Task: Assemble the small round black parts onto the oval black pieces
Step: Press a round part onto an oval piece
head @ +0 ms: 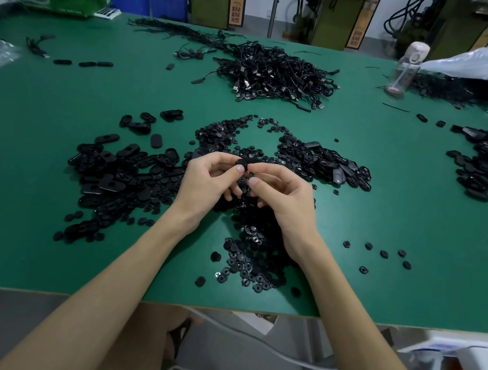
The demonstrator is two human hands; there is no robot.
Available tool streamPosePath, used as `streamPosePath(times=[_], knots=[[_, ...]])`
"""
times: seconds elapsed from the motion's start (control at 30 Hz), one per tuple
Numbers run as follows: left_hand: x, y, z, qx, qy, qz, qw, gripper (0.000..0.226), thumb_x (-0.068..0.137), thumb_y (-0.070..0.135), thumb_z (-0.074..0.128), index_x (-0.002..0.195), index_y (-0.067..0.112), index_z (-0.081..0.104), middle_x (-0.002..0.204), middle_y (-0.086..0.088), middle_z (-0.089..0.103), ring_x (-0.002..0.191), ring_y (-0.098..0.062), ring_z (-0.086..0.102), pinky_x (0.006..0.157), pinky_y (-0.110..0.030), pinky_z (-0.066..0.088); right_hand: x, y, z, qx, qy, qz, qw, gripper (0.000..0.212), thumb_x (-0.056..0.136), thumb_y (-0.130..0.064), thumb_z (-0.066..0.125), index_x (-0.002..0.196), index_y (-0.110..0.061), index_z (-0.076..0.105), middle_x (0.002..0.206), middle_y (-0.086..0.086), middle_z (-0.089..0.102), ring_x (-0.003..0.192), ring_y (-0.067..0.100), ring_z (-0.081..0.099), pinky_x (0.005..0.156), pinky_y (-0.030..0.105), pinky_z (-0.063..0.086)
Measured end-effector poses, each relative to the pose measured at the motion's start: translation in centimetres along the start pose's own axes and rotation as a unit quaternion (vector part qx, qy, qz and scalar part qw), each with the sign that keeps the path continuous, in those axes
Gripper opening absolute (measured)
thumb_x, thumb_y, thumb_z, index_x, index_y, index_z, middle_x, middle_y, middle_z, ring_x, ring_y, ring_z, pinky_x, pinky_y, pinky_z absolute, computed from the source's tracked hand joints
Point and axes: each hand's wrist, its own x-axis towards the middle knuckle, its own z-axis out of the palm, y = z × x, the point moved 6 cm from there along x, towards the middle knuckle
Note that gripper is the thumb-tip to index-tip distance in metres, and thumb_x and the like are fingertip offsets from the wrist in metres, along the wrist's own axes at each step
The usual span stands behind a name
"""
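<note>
From the head view, both hands are raised just above the green matte bench, meeting fingertip to fingertip. The left hand pinches a black oval piece between thumb and curled fingers. The right hand curls round the piece's other end, forefinger on top and thumb below. I cannot tell whether a round part sits under that thumb.

Left of the hands lies a heap of ovals, flat and smooth with rounded ends, some showing a slot or hollow. Under the wrists and nearer the bench edge spreads a scatter of round parts, small button-like discs with raised centres. A few more discs sit loose to the right of the right wrist. Beyond the right hand is a mixed mound of glossy ovals and discs. Farther off, past both hands, lies a tangle of thin black cables, and a clear plastic bottle stands upright to its right.
</note>
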Motion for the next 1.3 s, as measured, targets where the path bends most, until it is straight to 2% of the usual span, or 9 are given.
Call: streamPosePath(times=[0.53,0.63,0.77,0.9,1.13,1.3], knots=[[-0.1,0.1,0.1,0.01,-0.001,-0.001,1.0,0.008,0.098,0.008,0.069,0.104,0.011,0.07,0.07,0.001,0.073,0.059,-0.016,0.067,0.054,-0.025,0.053,0.2,0.5,-0.1,-0.02,0.007,0.007,1.0,0.01,0.092,-0.006,0.072,0.1,-0.01,0.076,0.08,-0.006,0.073,0.073,0.007,0.065,0.064,0.021,0.053],[-0.1,0.1,0.1,0.014,0.0,0.0,1.0,0.009,0.097,0.008,0.07,0.106,0.01,0.07,0.069,0.0,0.073,0.059,-0.016,0.067,0.054,-0.025,0.053,0.2,0.5,-0.2,-0.023,0.011,0.009,1.0,0.008,0.092,-0.01,0.075,0.099,-0.012,0.077,0.081,-0.004,0.074,0.073,0.008,0.066,0.064,0.021,0.053],[-0.1,0.1,0.1,0.014,0.0,0.001,1.0,0.009,0.097,0.008,0.07,0.106,0.008,0.071,0.074,0.0,0.075,0.06,-0.016,0.067,0.055,-0.027,0.054,0.2,0.6,-0.3,-0.003,0.02,0.012,1.0,0.008,0.089,-0.014,0.079,0.095,-0.017,0.076,0.088,0.007,0.078,0.074,0.011,0.069,0.064,0.021,0.053],[-0.1,0.0,0.1,0.015,-0.006,0.005,1.0,0.01,0.096,0.007,0.071,0.106,0.008,0.072,0.078,-0.002,0.076,0.061,-0.016,0.068,0.054,-0.025,0.053,0.3,0.6,-0.6,0.003,0.041,0.011,0.999,0.011,0.087,-0.015,0.081,0.096,-0.015,0.075,0.091,0.009,0.079,0.073,0.011,0.071,0.063,0.02,0.052],[-0.1,0.3,0.5,0.017,-0.032,0.02,0.999,0.009,0.094,0.008,0.074,0.101,0.014,0.074,0.082,-0.002,0.077,0.065,-0.017,0.071,0.054,-0.023,0.052,0.3,0.4,-1.5,-0.025,0.086,-0.013,0.996,0.008,0.087,-0.013,0.081,0.094,-0.015,0.077,0.083,-0.005,0.076,0.074,0.005,0.064,0.063,0.017,0.05],[-0.2,0.3,0.5,0.021,-0.037,0.009,0.999,0.011,0.094,0.012,0.075,0.105,0.013,0.075,0.086,-0.005,0.079,0.069,-0.018,0.073,0.056,-0.022,0.053,0.3,0.0,-1.4,-0.068,0.101,-0.041,0.992,0.008,0.088,-0.009,0.079,0.095,-0.013,0.077,0.087,0.0,0.077,0.08,0.011,0.07,0.074,0.023,0.055]])
